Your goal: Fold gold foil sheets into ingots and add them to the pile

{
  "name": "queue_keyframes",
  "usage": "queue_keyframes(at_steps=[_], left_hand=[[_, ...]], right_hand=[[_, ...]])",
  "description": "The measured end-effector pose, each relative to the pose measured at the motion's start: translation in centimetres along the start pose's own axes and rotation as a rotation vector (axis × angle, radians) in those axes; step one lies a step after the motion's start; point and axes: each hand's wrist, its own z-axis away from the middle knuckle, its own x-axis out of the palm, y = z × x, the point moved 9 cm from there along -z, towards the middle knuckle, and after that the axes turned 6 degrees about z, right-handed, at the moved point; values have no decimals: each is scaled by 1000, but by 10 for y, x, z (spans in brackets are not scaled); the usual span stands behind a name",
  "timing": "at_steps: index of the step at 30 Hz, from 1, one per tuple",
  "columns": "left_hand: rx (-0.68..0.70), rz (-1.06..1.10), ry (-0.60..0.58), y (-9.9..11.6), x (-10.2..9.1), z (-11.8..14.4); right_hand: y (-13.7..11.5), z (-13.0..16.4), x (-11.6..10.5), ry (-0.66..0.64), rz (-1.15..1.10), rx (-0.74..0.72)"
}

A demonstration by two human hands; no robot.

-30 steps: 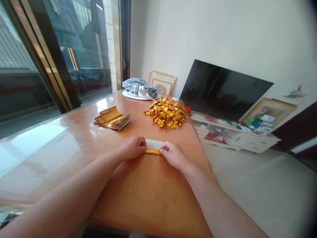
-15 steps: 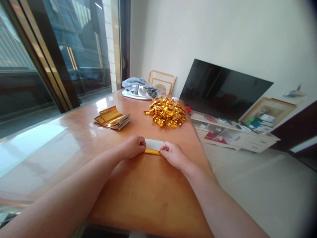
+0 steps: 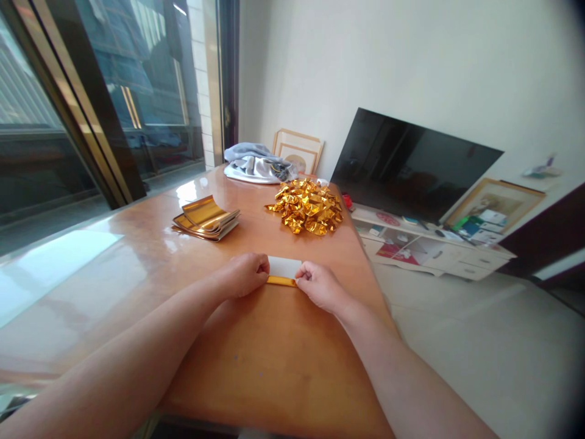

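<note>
While both arms stretch out over the wooden table, the left hand is curled shut, pinching the left end of a folded foil sheet, white on top with a gold edge nearest the person. Right hand, fingers closed too, pinches the other end. That sheet lies flat mid-table. Beyond it, a stack of gold sheets sits left, a pile of crumpled gold pieces right.

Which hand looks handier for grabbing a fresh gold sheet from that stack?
Probably the left hand: the stack of gold sheets lies on its side of the table, while the right hand would have to cross over.
</note>
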Motion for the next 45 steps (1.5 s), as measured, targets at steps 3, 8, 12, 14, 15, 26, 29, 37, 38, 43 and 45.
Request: queue_keyframes(at_steps=[3, 8, 12, 14, 15, 26, 29, 37, 38, 43, 45], left_hand=[[21, -16, -1, 2, 0, 1], [47, -41, 3, 2, 2, 1], [70, -63, 31, 1, 3, 1], [126, -95, 63, 7, 1, 3], [177, -122, 79, 13, 0, 4], [528, -343, -69, 61, 20, 23], [521, -407, -76, 64, 23, 23], [452, -551, -50, 72, 26, 33], [453, -547, -33, 73, 25, 35], [428, -507, 31, 71, 25, 46], [425, -490, 39, 70, 25, 48]], right_hand=[[-1, 0, 0, 7, 13, -17], [-5, 2, 0, 20, 39, -46], [-8, 4, -2, 42, 64, -58], [-9, 4, -3, 50, 76, -61], [-10, 5, -4, 53, 82, -61], [-17, 5, -10, 53, 146, -63], [-18, 5, -11, 60, 166, -56], [-10, 4, -11, 88, 199, -29], [-9, 3, -11, 89, 204, -27], [-9, 3, -12, 87, 248, -31], [-9, 3, -12, 81, 273, -31]])
